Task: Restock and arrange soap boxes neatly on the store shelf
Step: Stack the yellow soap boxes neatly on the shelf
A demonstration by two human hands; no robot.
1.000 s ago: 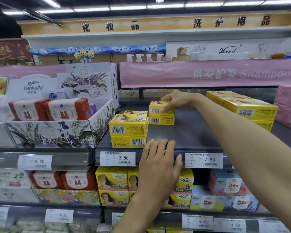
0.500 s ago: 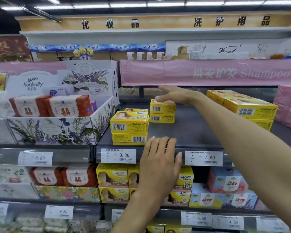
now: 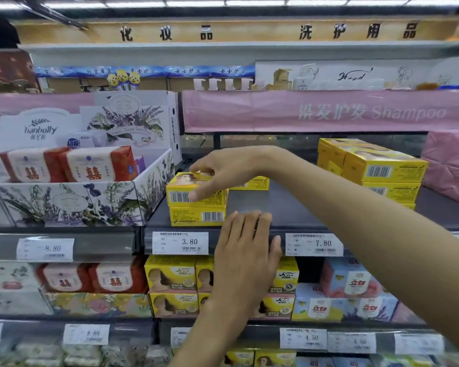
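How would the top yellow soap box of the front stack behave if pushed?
Probably stiff: the top yellow soap box shows sharp edges under the right hand. Likely slides, not tips: it lies low and flat on the lower box.

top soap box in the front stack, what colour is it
Soap box is yellow with a white barcode panel; head view.

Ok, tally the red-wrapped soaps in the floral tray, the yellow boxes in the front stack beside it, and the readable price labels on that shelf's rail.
red-wrapped soaps: 2
yellow boxes, front stack: 2
price labels (8.80, 3.80, 7.80): 3
Total: 7
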